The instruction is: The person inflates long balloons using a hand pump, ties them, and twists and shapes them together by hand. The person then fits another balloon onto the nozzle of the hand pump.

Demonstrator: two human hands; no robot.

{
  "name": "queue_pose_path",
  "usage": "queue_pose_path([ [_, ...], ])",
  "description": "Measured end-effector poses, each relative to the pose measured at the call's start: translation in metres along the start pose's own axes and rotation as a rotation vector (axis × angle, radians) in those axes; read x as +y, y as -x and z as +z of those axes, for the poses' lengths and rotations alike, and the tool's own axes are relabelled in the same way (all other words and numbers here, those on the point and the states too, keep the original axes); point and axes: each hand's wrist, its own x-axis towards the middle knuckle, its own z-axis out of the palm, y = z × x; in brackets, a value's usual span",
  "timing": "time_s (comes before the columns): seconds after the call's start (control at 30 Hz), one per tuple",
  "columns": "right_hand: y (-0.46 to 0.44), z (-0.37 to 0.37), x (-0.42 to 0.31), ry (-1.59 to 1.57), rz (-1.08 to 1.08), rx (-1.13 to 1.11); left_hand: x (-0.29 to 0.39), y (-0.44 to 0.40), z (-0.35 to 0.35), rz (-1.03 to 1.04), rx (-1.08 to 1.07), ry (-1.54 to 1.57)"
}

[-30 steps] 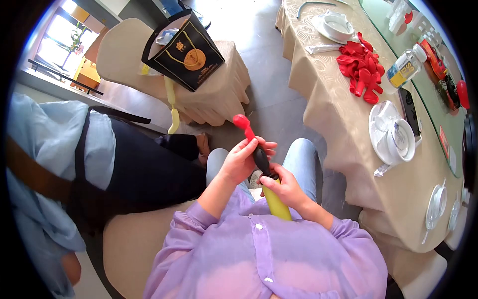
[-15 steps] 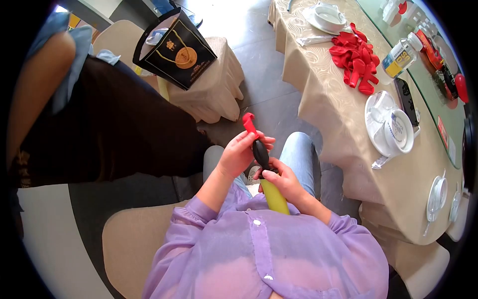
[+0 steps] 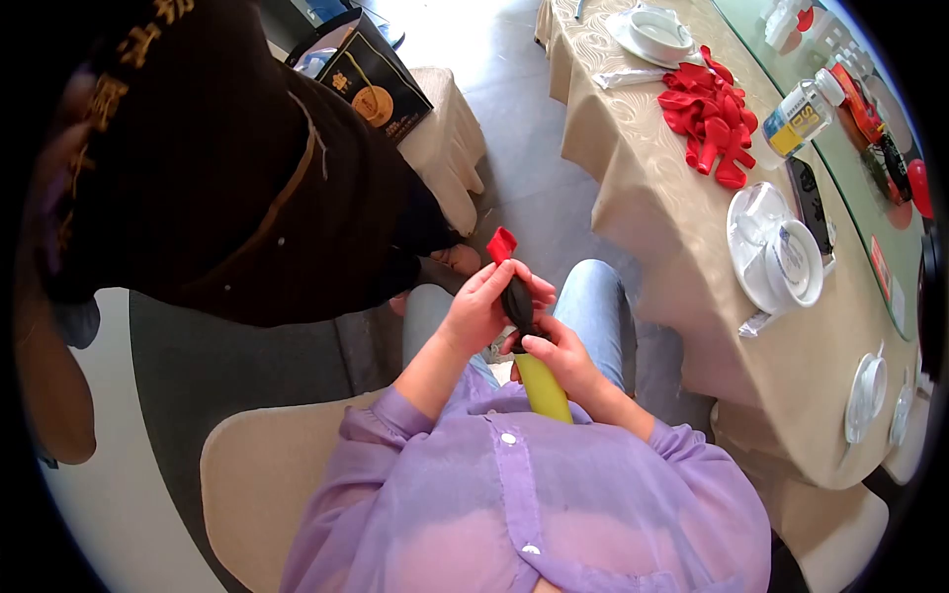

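Over my lap I have a balloon hand pump (image 3: 541, 385) with a yellow-green barrel and a black tapered nozzle end. My right hand (image 3: 565, 358) is closed around the pump where the black part meets the barrel. At the tip, my left hand (image 3: 481, 308) pinches a limp red balloon (image 3: 502, 244) against the black nozzle. The balloon is uninflated, and its neck is hidden by my fingers. The lower end of the barrel rests close to my purple shirt (image 3: 445, 494).
A cloth-covered table (image 3: 652, 188) on my right holds a pile of red balloons (image 3: 707, 119), a bottle (image 3: 801, 114), a phone (image 3: 809, 203) and wrapped dishes (image 3: 791, 262). A person in dark clothing (image 3: 247, 188) stands close on my left. Behind them, a black gift bag (image 3: 381, 84) sits on a covered seat.
The person on my left has moved closer and now covers part of the gift bag and seat. The red balloon's end has shifted slightly, and my hands keep nearly the same hold.
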Motion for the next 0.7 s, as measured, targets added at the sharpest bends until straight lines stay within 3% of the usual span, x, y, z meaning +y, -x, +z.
queue_pose_path([
  [0.17, 0.005, -0.010, 0.012, -0.050, 0.031, 0.075, -0.027, 0.001, -0.011, -0.013, 0.046, 0.052],
  [0.3, -0.002, -0.031, 0.034, 0.008, -0.018, 0.190, -0.037, 0.000, -0.018, -0.001, 0.316, 0.009],
  [0.37, 0.003, -0.038, 0.036, 0.315, -0.015, 0.278, -0.035, -0.004, -0.023, 0.029, 0.507, -0.052],
  [0.4, 0.009, -0.033, 0.032, 0.320, -0.013, 0.278, -0.031, -0.008, -0.026, 0.069, 0.557, -0.053],
  [0.47, 0.026, -0.014, 0.013, 0.313, 0.174, 0.201, -0.025, -0.020, -0.032, 0.156, 0.655, -0.067],
  [0.7, 0.045, -0.002, 0.002, 0.430, 0.234, 0.225, -0.022, -0.046, -0.037, 0.102, 0.657, -0.105],
])
